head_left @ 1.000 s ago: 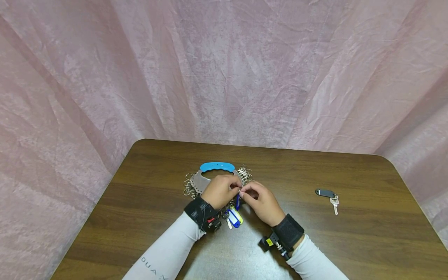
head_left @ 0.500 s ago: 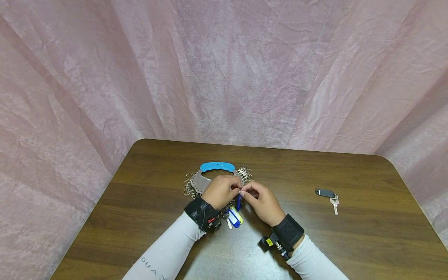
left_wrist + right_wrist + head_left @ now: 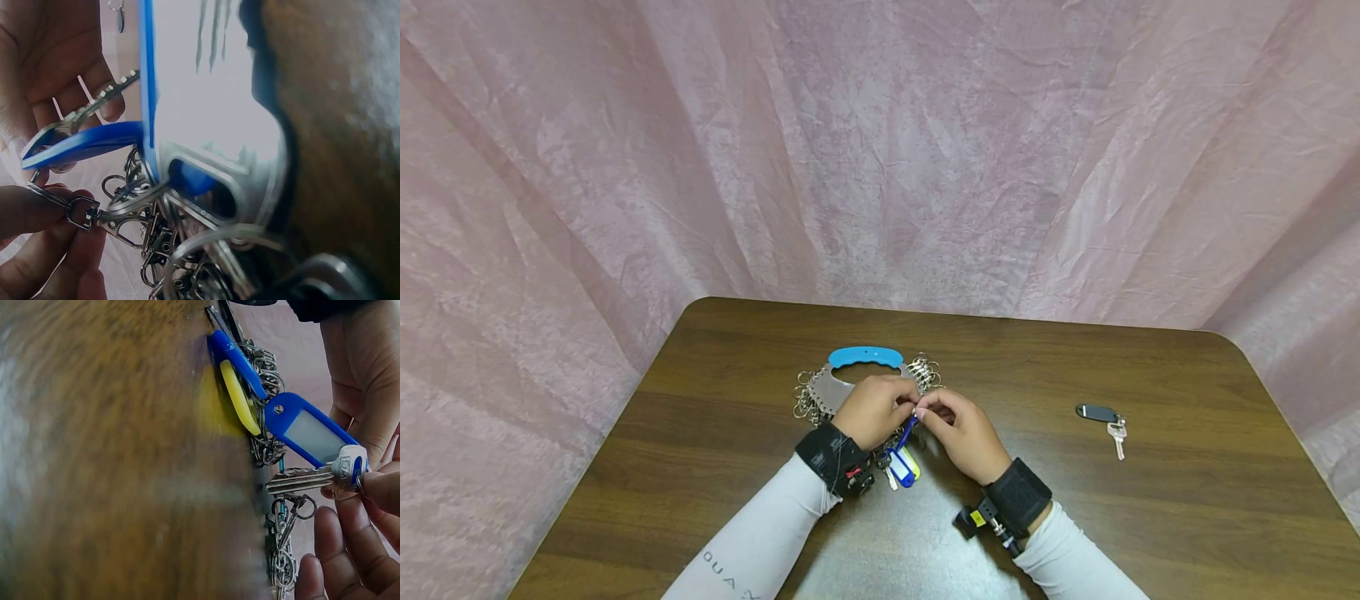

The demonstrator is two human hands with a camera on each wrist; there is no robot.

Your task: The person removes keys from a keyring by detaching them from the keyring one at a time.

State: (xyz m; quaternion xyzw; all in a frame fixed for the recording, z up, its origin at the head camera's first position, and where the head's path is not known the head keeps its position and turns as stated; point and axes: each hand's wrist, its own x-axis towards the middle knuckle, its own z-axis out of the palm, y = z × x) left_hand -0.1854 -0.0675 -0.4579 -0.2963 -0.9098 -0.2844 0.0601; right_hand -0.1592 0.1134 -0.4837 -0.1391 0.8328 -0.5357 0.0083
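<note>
In the head view, my left hand (image 3: 874, 412) and right hand (image 3: 958, 433) meet fingertip to fingertip over a metal key holder with a blue handle (image 3: 866, 357). The left hand's fingers (image 3: 53, 253) pinch a small metal swivel clip (image 3: 81, 212) at the holder's edge. My right hand pinches a split ring (image 3: 359, 487) that carries a silver key (image 3: 306, 480) and a blue key tag (image 3: 312, 431). That ring meets the clip between both hands; whether it is threaded on cannot be told. Another blue tag (image 3: 901, 468), a yellow tag (image 3: 239, 397) and a key (image 3: 891, 478) lie below.
A separate key (image 3: 1117, 437) with a dark grey tag (image 3: 1096, 413) lies on the wooden table (image 3: 1195, 500) at the right. Several metal clips (image 3: 925, 372) fringe the holder's edge. A pink curtain (image 3: 925, 167) hangs behind the table.
The blue tag under the fingertips has swung from hanging nearly upright to slanting down toward the left. Both hands stay almost in place, with slight finger movement.
</note>
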